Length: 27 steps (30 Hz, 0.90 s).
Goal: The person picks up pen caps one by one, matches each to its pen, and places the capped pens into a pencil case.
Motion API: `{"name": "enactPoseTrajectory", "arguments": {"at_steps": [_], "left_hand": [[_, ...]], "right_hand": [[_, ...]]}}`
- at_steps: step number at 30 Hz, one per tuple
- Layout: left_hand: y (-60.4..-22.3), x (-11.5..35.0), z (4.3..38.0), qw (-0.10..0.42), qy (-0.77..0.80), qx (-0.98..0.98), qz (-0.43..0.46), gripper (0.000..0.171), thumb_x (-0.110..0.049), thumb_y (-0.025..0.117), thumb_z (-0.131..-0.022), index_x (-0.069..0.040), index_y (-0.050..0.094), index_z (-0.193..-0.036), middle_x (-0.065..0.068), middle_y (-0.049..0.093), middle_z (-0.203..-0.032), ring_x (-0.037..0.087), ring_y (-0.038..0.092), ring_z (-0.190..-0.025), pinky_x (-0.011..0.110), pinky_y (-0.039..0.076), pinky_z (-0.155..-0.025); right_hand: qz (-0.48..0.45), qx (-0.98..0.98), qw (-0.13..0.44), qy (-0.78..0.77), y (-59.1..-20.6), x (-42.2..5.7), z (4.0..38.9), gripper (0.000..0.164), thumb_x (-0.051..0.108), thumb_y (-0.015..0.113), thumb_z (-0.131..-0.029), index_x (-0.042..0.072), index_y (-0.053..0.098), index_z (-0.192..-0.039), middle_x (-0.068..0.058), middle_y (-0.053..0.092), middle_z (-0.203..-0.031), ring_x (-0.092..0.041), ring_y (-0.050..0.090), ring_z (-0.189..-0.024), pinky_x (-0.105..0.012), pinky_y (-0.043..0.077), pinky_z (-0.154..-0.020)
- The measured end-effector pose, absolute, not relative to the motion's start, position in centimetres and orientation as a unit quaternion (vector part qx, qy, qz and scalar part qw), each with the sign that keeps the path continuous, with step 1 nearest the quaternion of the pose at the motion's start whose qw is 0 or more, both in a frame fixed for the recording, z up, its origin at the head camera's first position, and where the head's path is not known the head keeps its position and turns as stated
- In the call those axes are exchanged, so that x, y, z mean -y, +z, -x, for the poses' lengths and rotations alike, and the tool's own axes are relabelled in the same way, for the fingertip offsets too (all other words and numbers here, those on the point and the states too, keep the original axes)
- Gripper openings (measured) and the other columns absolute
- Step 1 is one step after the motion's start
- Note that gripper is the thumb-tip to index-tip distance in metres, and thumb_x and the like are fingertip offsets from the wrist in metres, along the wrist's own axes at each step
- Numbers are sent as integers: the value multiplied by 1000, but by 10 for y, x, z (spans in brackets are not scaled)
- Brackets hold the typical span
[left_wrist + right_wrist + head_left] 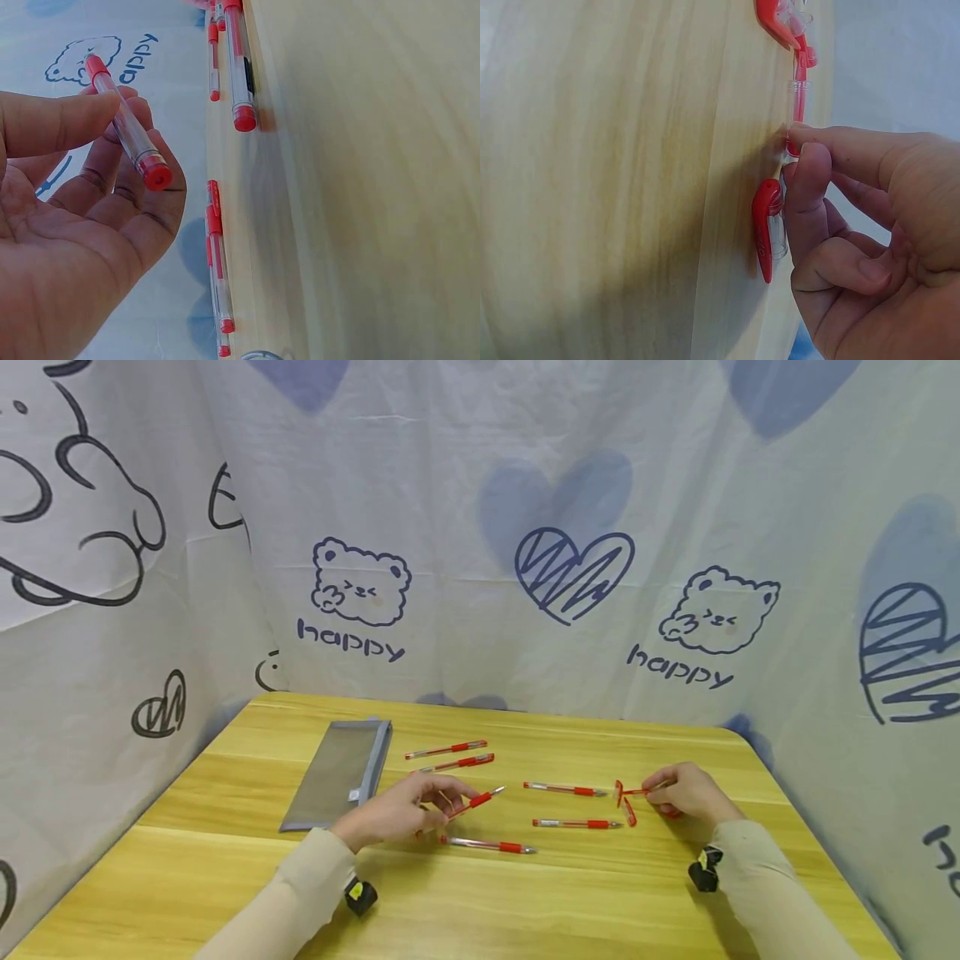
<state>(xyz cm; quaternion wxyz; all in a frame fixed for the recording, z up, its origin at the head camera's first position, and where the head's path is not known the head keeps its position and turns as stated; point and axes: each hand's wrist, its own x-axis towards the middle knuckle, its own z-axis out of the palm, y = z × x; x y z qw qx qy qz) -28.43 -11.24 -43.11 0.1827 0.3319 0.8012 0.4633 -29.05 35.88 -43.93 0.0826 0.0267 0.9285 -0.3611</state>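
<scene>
My left hand [408,810] holds an uncapped red gel pen [472,803] between thumb and fingers, raised over the table with its tip pointing right and away. In the left wrist view the held pen's red end plug [158,177] faces the camera. On the right, my right hand [686,793] pinches a clear and red pen cap [799,105] at the table, thumb and index finger at its end. Two more caps lie just left of that hand, one cap [629,812] nearer to me. Another red cap [765,229] lies under the curled fingers.
Uncapped pens lie between the hands: one pen [564,789] farther back, one pen [577,823] below it, one pen [487,845] nearest me. Two capped pens [446,749] lie behind the left hand. A grey zip pouch [322,777] lies flat at left. Printed cloth [465,652] encloses the table.
</scene>
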Motion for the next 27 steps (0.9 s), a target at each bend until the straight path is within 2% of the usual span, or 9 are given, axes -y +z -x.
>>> {"name": "enactPoseTrajectory", "arguments": {"at_steps": [16,23,27], "left_hand": [[-429,116,284,180,467,-804,-320,49,10,59,-98,-12,70,-140,16,68,-119,24,63,-103,28,55,-83],[-429,116,285,181,467,-805,-318,48,10,61,-98,-12,70,-140,21,68,-120,23,64,-102,26,55,-80],[-429,117,285,184,472,-803,-313,49,11,60,-98,-11,69,-141,19,67,-119,23,63,-102,26,54,-77]], "right_hand": [[-22,-937,80,-341,-436,-355,290,18,2,75,-96,-7,75,-111,-7,71,-87,-14,61,-71,-29,54,-66],[-14,-941,76,-328,-435,-354,288,18,4,78,-94,-6,75,-109,-9,71,-86,-15,61,-71,-30,53,-65],[-15,-942,78,-325,-435,-354,288,17,5,79,-94,-5,75,-107,-7,70,-84,-15,61,-70,-30,53,-64]]}}
